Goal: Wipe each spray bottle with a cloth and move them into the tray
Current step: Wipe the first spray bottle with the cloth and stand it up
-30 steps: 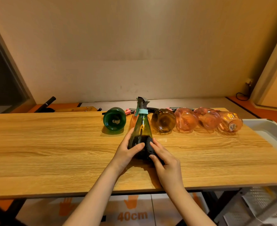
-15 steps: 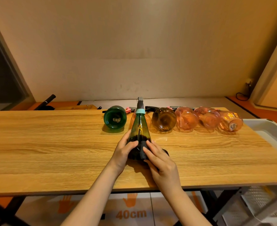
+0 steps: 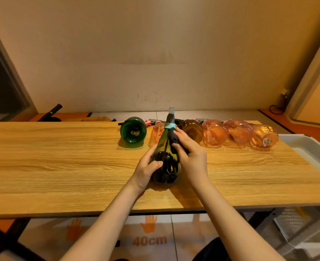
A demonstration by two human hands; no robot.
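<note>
While the left hand grips the olive-green spray bottle by its base above the table, a dark cloth is pinched against its neck by the right hand; full-length strokes with rotation are advised before transfer to the white tray.

Olive-green bottle (teal collar), dark cloth, pink bottles, wood-grain table.

Beige wall; wooden table; tiled floor; warm light.
</note>
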